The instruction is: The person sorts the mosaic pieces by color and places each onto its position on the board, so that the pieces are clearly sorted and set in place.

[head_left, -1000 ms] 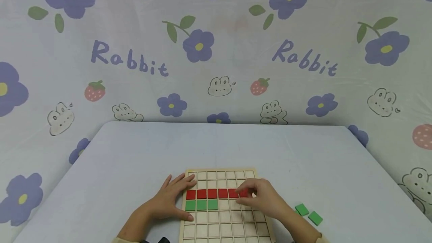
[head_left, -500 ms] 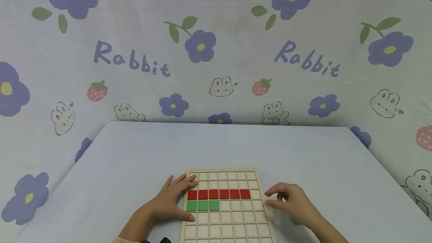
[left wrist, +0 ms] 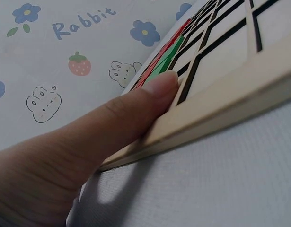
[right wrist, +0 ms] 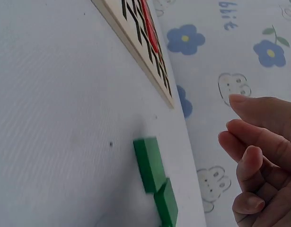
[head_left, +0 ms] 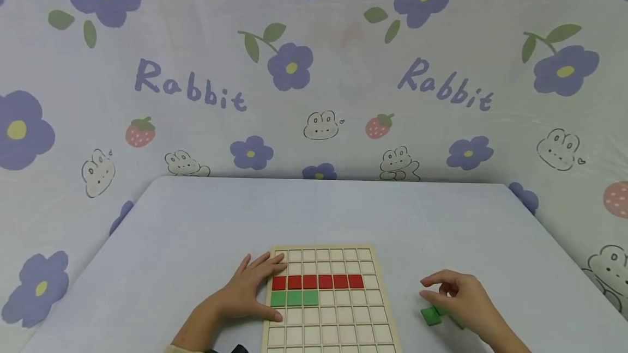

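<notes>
A wooden grid board [head_left: 353, 316] lies on the table, with a row of several red tiles [head_left: 310, 282] and, below it, three green tiles [head_left: 294, 298]. My left hand [head_left: 245, 290] rests spread at the board's left side. Its thumb [left wrist: 131, 109] lies on the frame in the left wrist view. To the right of the board, my right hand [head_left: 458, 296] hovers over loose green tiles [head_left: 430, 316], partly hiding them. Thumb and index finger stand apart with nothing between them. Two of these green tiles [right wrist: 151, 165] show beside the hand in the right wrist view.
The white table [head_left: 314, 211] reaches back to a hanging cloth [head_left: 319, 86] printed with flowers and rabbits. A small dark object [head_left: 239, 348] shows at the bottom edge near the left wrist.
My right hand has moved from the last red tile, off the board, rightward to the loose green tiles. The left hand has stayed on the board.
</notes>
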Action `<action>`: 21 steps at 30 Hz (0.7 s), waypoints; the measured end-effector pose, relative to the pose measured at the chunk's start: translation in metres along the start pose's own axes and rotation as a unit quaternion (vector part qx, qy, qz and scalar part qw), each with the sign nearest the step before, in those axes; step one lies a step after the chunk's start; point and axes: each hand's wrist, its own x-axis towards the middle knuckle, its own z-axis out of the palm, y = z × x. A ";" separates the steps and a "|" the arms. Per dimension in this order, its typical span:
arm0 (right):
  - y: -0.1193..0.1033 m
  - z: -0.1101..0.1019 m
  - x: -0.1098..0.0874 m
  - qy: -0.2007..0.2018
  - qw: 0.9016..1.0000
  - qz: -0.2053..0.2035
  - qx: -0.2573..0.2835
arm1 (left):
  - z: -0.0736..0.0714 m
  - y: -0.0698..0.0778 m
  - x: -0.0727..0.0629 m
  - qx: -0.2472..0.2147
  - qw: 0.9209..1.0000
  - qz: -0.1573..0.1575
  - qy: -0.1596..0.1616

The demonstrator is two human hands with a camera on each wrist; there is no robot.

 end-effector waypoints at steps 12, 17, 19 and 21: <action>0.022 -0.018 -0.004 0.009 0.997 0.076 -0.006 | 0.000 0.000 0.003 -0.001 1.000 -0.016 -0.001; 0.036 -0.024 -0.005 -0.010 0.998 0.061 -0.016 | 0.000 0.000 0.003 0.001 1.000 -0.021 -0.003; 0.040 -0.026 -0.005 -0.020 0.998 0.060 -0.021 | 0.000 0.000 0.003 0.003 1.000 -0.019 -0.003; 0.044 -0.028 -0.006 -0.025 0.997 0.064 -0.027 | 0.000 -0.001 0.003 0.005 1.000 -0.014 -0.005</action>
